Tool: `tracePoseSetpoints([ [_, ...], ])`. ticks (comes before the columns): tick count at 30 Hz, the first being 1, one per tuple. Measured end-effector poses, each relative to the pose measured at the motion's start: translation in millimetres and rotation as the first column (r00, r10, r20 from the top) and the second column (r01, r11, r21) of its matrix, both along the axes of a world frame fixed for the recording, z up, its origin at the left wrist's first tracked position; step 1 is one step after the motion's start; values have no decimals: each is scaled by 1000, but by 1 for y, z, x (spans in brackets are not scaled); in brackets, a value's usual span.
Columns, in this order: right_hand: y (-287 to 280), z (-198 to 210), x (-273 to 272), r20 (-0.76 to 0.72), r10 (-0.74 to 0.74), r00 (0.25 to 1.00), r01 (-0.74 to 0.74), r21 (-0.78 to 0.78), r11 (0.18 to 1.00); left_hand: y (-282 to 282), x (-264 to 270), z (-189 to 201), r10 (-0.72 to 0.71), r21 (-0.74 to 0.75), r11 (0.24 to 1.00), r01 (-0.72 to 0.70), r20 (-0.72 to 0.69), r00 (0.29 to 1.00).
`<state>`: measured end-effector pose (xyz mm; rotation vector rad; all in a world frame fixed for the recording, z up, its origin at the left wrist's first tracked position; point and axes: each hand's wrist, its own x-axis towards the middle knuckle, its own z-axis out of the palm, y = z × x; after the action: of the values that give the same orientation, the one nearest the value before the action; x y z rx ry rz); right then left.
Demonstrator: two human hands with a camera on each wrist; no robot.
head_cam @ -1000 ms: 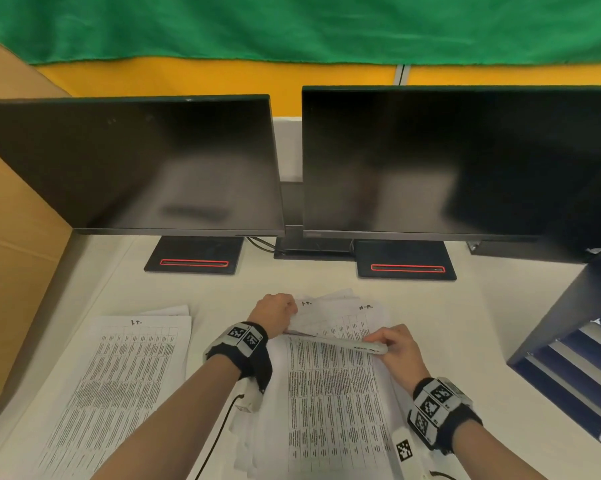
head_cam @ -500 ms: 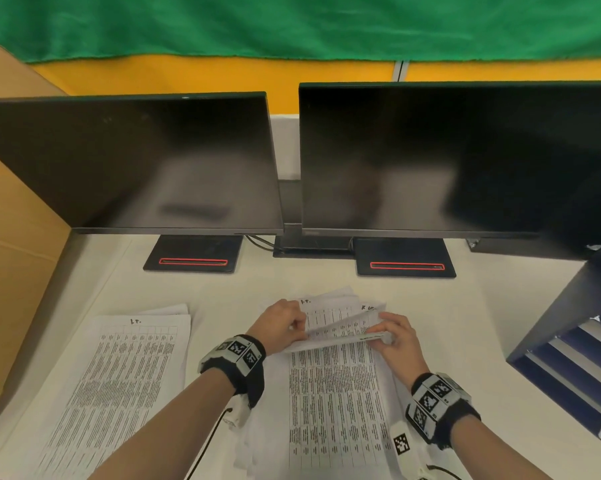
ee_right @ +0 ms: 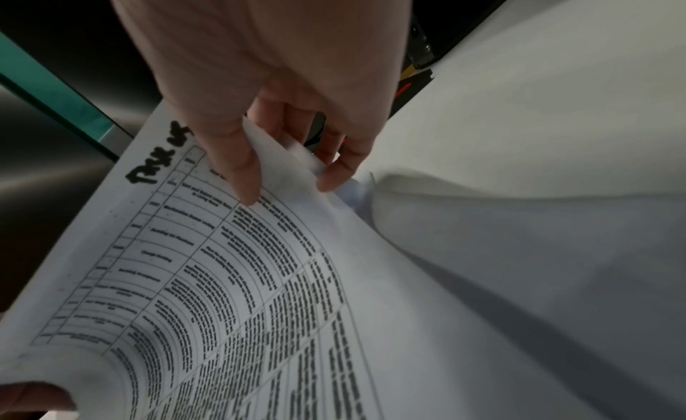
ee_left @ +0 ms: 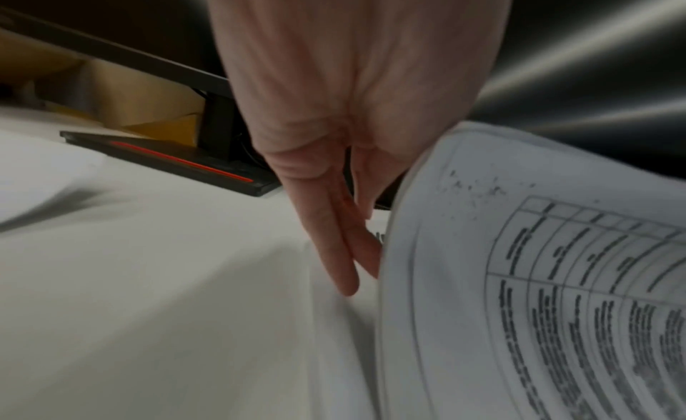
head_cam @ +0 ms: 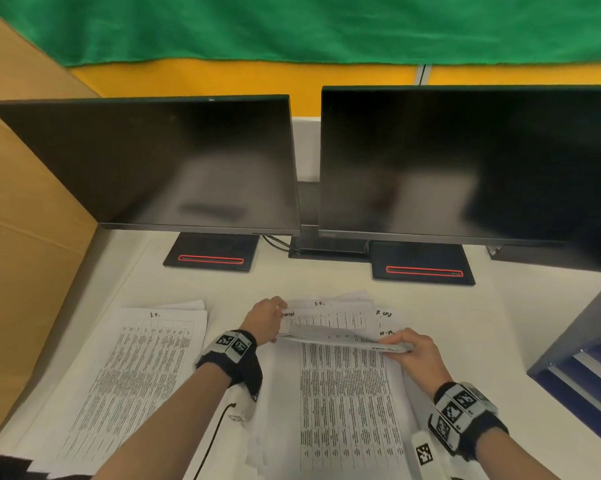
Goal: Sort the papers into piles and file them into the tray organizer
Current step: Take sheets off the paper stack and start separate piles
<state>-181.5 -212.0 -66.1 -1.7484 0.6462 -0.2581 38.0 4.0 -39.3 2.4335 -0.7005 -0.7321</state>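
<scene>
In the head view, on the white bench (head_cam: 465, 306): middle stack of papers (head_cam: 344, 403) in front of two dark monitors (head_cam: 465, 161), top sheet (head_cam: 333, 336) bent up at its far edge. Left hand (head_cam: 262, 320) at that sheet's left corner, fingertips hidden behind paper; right hand (head_cam: 411, 348) gripping the right corner. Second pile (head_cam: 126, 368) lying flat to the left, apart. Tray organizer (head_cam: 583, 362) cut off at the right edge, only blue shelves showing. Handwritten headings too small to read.

In the left wrist view: left hand (ee_left: 345, 133) with fingers (ee_left: 334, 250) straight, pointing down beside the curved sheet (ee_left: 538, 279); thumb and actual contact hidden, grip impossible to tell.

In the right wrist view: right hand (ee_right: 267, 83) pinching the lifted sheet (ee_right: 260, 279) corner, thumb on top, fingers (ee_right: 337, 168) curled beneath. Black scrawl at the sheet's top, partly covered.
</scene>
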Motion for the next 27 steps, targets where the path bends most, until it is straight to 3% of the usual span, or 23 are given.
tracePoseSetpoints([
  [5, 0, -2, 0, -14, 14, 1000, -14, 10, 1000, 4, -3, -14, -2, 46, 999, -4, 130, 991],
  [7, 0, -3, 2, -22, 7, 1000, -8, -15, 1000, 5, -6, -15, 8, -17, 1000, -5, 205, 979],
  [10, 1, -2, 5, -63, -40, 997, 35, -78, 996, 5, -10, -13, -73, -143, 983, 111, 251, 965],
  [14, -1, -3, 10, -53, -36, 998, 34, -42, 999, 9, -14, -10, -178, -265, 952, 154, -71, 981],
  [18, 0, -2, 13, -52, -15, 999, 17, 33, 999, 13, -13, -11, -274, -314, 929, 194, -235, 933],
  [20, 0, 3, 15, -32, -6, 999, 8, 67, 998, 10, -13, -7, -251, -315, 938, 144, -332, 909],
  [24, -3, 2, 19, -78, 9, 997, -3, 67, 998, -4, -13, 9, -100, -248, 969, -19, -459, 883],
  [27, -5, -1, 22, -119, 34, 992, -31, 32, 999, -9, -16, 13, -145, -231, 972, 41, -457, 878],
])
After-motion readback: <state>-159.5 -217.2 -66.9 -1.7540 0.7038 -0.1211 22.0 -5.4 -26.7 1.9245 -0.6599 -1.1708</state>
